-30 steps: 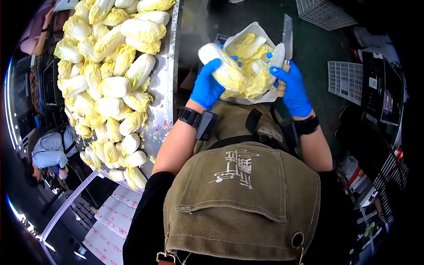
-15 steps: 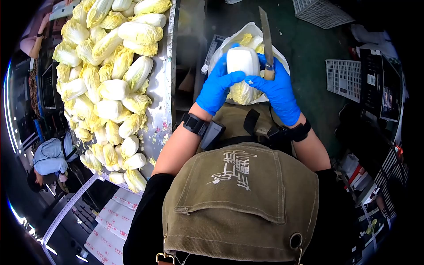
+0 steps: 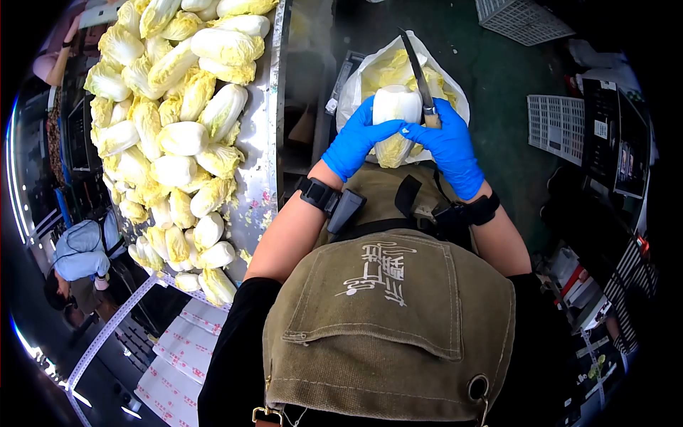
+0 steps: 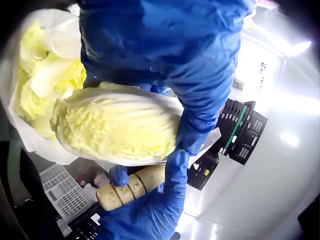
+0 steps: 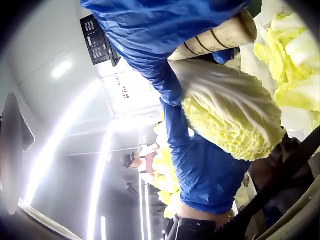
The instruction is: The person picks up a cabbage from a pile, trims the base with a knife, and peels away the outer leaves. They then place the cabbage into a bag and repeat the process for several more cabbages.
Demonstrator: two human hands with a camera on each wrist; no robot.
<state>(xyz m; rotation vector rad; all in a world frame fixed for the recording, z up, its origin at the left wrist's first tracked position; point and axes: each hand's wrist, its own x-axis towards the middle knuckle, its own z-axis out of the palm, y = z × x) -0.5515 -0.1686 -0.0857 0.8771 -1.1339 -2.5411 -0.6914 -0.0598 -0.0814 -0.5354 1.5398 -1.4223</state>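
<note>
Both hands wear blue gloves. My left hand (image 3: 358, 142) grips one side of a pale cabbage (image 3: 395, 107), its white end tilted up. With its fingers curled round the wooden handle (image 3: 432, 121) of a knife, my right hand (image 3: 449, 148) also touches the cabbage's other side; the blade (image 3: 414, 65) points up and away. The thumbs meet at the cabbage's near side. In the left wrist view the cabbage (image 4: 120, 125) lies just above the handle (image 4: 131, 188). Beneath the hands is a white bag (image 3: 350, 92) with loose yellow leaves.
Many cabbages (image 3: 183, 140) are heaped on a metal table (image 3: 257, 164) at the left. White crates (image 3: 557, 128) stand on the floor at the right and at the back. Another person (image 3: 80, 252) is at the far left.
The cabbage has swung from lying slanted in my left hand to standing between both hands. My right hand has come inward with the knife, and its blade now leans left.
</note>
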